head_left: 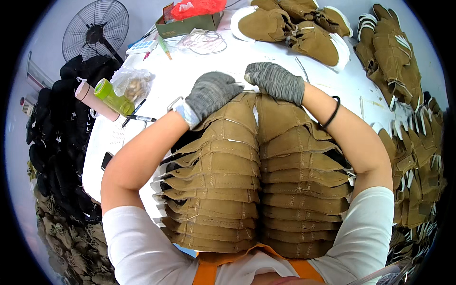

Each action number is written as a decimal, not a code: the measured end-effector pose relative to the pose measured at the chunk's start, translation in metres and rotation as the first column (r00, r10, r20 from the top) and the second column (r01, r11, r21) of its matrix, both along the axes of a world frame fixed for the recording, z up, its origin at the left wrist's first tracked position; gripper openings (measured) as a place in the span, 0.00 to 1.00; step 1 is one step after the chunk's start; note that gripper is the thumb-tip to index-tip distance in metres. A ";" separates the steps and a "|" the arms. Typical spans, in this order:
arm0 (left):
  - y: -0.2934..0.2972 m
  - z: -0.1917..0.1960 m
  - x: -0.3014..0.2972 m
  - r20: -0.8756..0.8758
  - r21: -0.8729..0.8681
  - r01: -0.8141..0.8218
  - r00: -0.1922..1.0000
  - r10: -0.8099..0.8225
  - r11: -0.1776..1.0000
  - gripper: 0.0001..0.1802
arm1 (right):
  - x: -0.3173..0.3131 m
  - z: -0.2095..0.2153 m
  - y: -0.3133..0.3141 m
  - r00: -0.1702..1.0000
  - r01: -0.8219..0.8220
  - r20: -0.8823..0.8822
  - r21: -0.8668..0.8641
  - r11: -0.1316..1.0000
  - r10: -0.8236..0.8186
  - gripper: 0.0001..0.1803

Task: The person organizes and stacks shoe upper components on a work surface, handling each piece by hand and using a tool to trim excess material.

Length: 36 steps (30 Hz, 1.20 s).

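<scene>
Two long stacks of tan suede shoe pieces [256, 190] lie side by side on the white table [266, 57], overlapped like roof tiles and running from the person's chest straight away toward the far side of the table. The long axis of both rows points directly away from the body, so the far ends sit right under the hands.

The left hand [209, 95], in a grey knit glove, rests palm down on the top end of the left row, fingers curled loosely over the uppermost piece; whether it grips that piece or only presses on it, I cannot tell. The right hand [275, 80], also in a grey glove, lies on the top end of the right row with its fingers bent toward the left, touching the far edge of the stack. A black band [332, 113] circles the right wrist. The two hands are close together, almost meeting over the seam between the rows, and each is nearest to its own row.

Beyond the hands lie finished tan shoes with white soles [294, 28]. To the left stand a green tape roll [110, 95], a pen [137, 118] and a fan [97, 31]. More tan pieces [413, 161] pile up on the right
</scene>
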<state>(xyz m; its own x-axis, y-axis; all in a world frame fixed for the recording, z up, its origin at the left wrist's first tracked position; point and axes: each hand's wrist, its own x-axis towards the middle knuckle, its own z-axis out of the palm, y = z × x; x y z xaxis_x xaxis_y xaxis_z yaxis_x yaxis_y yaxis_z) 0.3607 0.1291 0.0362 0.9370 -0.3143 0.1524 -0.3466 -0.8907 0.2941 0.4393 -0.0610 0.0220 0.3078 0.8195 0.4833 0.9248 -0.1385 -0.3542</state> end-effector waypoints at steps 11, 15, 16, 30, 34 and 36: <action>0.013 0.012 0.021 -0.098 -0.334 0.040 0.992 -0.076 0.942 0.28 | -0.031 0.014 0.001 0.951 0.278 -0.058 -0.278 0.920 -0.304 0.17; -0.022 0.038 0.010 0.090 -0.066 0.013 0.996 -0.007 0.998 0.26 | -0.033 0.029 0.004 0.890 0.346 -0.140 -0.410 0.844 -0.433 0.17; -0.030 0.053 0.006 0.068 -0.006 0.033 0.997 -0.033 0.999 0.26 | -0.026 0.019 0.001 0.885 0.347 -0.182 -0.358 0.867 -0.429 0.17; -0.025 -0.010 0.022 -0.351 -0.560 -0.090 0.926 -0.137 0.823 0.18 | 0.009 -0.024 -0.021 0.812 0.310 -0.539 0.070 0.948 -0.225 0.14; -0.030 -0.009 0.019 -0.443 -0.735 -0.239 0.878 -0.182 0.635 0.16 | 0.005 -0.022 -0.019 0.967 0.216 -0.169 0.145 0.965 -0.191 0.08; -0.028 -0.010 0.019 -0.455 -0.763 -0.275 0.872 -0.183 0.586 0.16 | -0.015 0.001 -0.020 0.479 0.403 -0.863 0.056 0.913 -0.159 0.11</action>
<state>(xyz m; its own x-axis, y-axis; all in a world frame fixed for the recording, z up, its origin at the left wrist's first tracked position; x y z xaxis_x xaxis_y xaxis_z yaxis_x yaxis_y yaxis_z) 0.3799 0.1009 0.0261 0.9651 -0.2347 -0.1162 0.0622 -0.2259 0.9722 0.4248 -0.0806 0.0228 0.8549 0.5184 0.0226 0.1112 -0.1405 -0.9838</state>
